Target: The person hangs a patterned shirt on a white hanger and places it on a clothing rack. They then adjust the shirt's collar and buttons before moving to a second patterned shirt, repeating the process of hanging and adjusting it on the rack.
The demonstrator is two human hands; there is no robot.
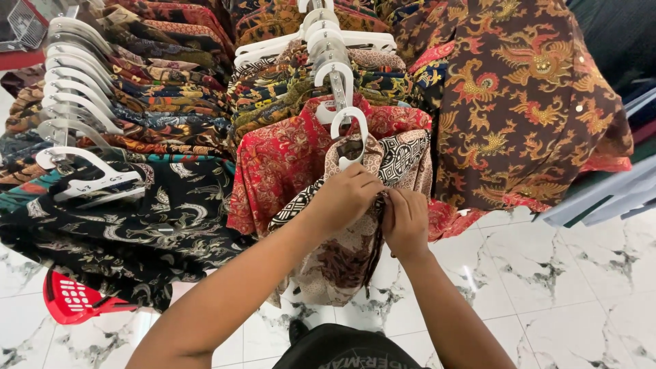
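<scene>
A beige, brown and black patterned shirt [342, 260] hangs on a white plastic hanger [348, 130] at the front of a crowded rack. My left hand [344, 198] grips the shirt's front near the collar. My right hand [406, 222] pinches the dark front edge of the same shirt just beside it. Both hands meet at the shirt's opening, and the fingers hide what is between them. A red floral shirt [280, 164] hangs directly behind it.
Rows of patterned shirts on white hangers [75, 82] fill the left and top. A black patterned shirt [137, 225] hangs at left, a large brown shirt with orange birds [526, 102] at right. A red plastic basket [72, 301] sits on the white marble floor [560, 273].
</scene>
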